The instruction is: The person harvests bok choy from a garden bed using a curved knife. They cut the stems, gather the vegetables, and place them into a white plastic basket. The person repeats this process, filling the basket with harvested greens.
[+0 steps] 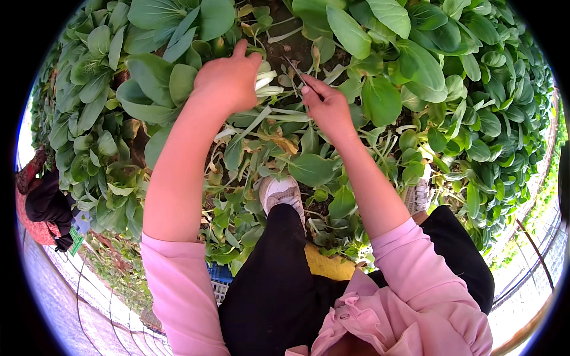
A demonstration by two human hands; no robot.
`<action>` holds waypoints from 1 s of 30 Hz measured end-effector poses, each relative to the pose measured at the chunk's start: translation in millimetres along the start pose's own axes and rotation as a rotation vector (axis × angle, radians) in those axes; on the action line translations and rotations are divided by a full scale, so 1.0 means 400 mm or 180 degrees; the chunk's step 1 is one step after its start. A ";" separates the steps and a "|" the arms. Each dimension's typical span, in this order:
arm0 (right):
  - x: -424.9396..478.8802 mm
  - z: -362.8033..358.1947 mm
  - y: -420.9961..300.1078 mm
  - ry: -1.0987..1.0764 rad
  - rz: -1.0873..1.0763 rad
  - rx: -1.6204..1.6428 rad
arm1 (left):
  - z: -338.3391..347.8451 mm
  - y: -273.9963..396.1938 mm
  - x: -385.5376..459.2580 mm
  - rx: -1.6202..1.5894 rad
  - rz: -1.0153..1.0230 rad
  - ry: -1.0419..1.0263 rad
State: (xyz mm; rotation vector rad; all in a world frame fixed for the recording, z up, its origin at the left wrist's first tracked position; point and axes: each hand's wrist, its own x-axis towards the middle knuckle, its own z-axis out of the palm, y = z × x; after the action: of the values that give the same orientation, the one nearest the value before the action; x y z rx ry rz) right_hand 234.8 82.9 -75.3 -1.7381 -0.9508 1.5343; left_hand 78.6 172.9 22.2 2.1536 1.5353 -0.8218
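My left hand (pixel 229 82) is around a head of bok choy, back of the hand up and index finger stretched forward. The pale stalk ends (pixel 268 85) stick out to the right of the hand, and broad green leaves (pixel 153 86) spread to its left. In my right hand (pixel 327 104) is a small knife (pixel 294 69), its thin dark blade pointing up and to the left, apart from the stalks. The fingers of my right hand are closed around the handle, which they mostly cover. Below both hands lie loose leaves and stalks (pixel 285 116).
Dense standing bok choy (pixel 485 102) grows to the right, with more plants (pixel 98 80) on the left. Yellowed leaves (pixel 282 142) litter the ground around my shoe (pixel 280 193). Behind my legs are a yellow surface (pixel 327 263) and a crate (pixel 220 289). Another person (pixel 46 204) is at the far left.
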 end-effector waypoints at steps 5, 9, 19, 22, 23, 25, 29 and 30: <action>0.074 0.030 -0.005 -0.0253 -0.0235 0.0019 | 0.047 -0.007 -0.022 -0.0174 0.0050 0.0001; 0.115 0.040 -0.024 -0.0359 0.0087 -0.0042 | 0.047 -0.007 -0.018 -0.0139 -0.0030 -0.0030; 0.072 0.040 -0.061 -0.0593 0.1014 0.0619 | 0.069 0.000 -0.034 -0.0500 -0.0080 0.0063; 0.042 0.004 -0.039 -0.0555 0.0822 0.0611 | 0.084 0.004 -0.067 -0.0620 -0.0088 0.0222; 0.030 -0.003 -0.029 -0.0542 0.0758 0.0640 | 0.087 0.004 -0.081 -0.0678 -0.0089 0.0255; 0.007 -0.009 -0.026 -0.0372 0.0516 0.0801 | 0.095 0.008 -0.103 -0.0896 -0.0170 0.0329; -0.007 -0.002 -0.035 0.0069 -0.0417 0.1257 | 0.066 0.029 -0.186 -0.1390 0.0152 0.0537; -0.014 0.004 -0.043 0.0207 -0.0712 0.1384 | 0.077 0.024 -0.203 -0.1589 0.0223 0.0603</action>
State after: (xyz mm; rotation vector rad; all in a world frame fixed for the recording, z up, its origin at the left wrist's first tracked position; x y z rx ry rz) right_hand 230.9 87.8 -58.2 -1.3194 -0.6884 1.4039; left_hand 61.1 92.4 51.1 1.9319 1.5409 -0.1804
